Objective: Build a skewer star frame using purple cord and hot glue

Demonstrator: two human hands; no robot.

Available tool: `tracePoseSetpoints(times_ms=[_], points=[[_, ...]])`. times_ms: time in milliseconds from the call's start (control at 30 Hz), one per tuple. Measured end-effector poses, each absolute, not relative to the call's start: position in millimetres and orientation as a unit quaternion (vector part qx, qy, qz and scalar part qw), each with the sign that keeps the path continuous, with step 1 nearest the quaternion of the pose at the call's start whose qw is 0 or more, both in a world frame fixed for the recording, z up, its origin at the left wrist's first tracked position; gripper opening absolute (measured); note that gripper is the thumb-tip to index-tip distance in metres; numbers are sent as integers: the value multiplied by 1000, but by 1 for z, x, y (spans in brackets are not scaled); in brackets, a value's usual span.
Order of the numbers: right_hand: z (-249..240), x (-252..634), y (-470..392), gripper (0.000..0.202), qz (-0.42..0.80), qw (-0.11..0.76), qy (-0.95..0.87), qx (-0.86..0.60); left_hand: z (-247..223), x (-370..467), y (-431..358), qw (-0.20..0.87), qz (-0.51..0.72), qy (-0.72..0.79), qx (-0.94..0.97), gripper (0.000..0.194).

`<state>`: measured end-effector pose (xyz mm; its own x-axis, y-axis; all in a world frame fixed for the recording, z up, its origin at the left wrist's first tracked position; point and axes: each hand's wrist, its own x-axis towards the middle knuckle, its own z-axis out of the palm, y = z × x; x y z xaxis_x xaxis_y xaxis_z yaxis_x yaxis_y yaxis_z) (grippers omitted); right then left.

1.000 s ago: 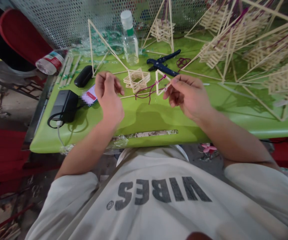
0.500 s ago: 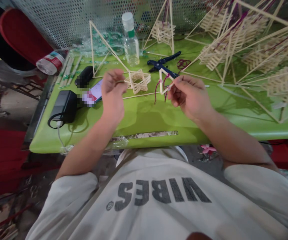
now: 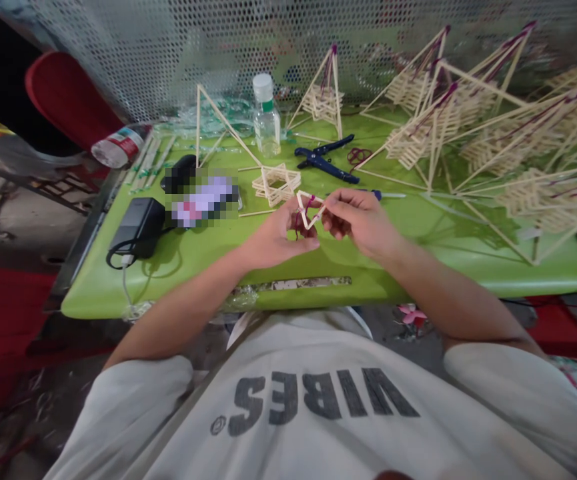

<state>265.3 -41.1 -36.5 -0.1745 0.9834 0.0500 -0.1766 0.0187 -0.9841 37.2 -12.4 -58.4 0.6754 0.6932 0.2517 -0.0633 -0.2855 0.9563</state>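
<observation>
My right hand [image 3: 355, 217] pinches one corner of a small triangle of pale wooden sticks [image 3: 304, 217], with purple string tied around its sides. My left hand [image 3: 275, 237] is just beside and behind the triangle, thumb and fingers apart, and the string's loose end hangs near its fingers. Whether the left fingers touch the triangle I cannot tell. Just beyond the hands lies a star-shaped stack of sticks [image 3: 268, 193]. Dark blue pliers [image 3: 321, 159] rest open behind it. A tool with a blue handle [image 3: 377, 195] lies partly behind my right hand.
Several stick pyramids with stacked stars [image 3: 488, 153] crowd the right of the green table [image 3: 208, 280]. A clear bottle [image 3: 267, 137] stands at the back, near a purple string coil [image 3: 359, 158]. At left are a blurred phone [image 3: 203, 203], a black box with a cable [image 3: 141, 227] and bundled sticks [image 3: 151, 160].
My left hand has moved right and down, from beside the star to the triangle. My right hand has brought the triangle slightly left and nearer to me. The view has tilted up.
</observation>
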Motion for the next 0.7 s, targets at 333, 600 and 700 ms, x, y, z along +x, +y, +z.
tracePoseSetpoints(times_ms=[333, 600, 700], points=[[-33, 269, -38, 30, 571, 521, -493, -399, -52, 36, -7, 563, 344, 346, 667, 19], [-30, 272, -44, 28, 569, 529, -516, -361, -54, 35, 8, 550, 442, 426, 567, 9], [-25, 271, -48, 30, 583, 530, -511, -344, -59, 29, 20, 559, 511, 448, 475, 4]])
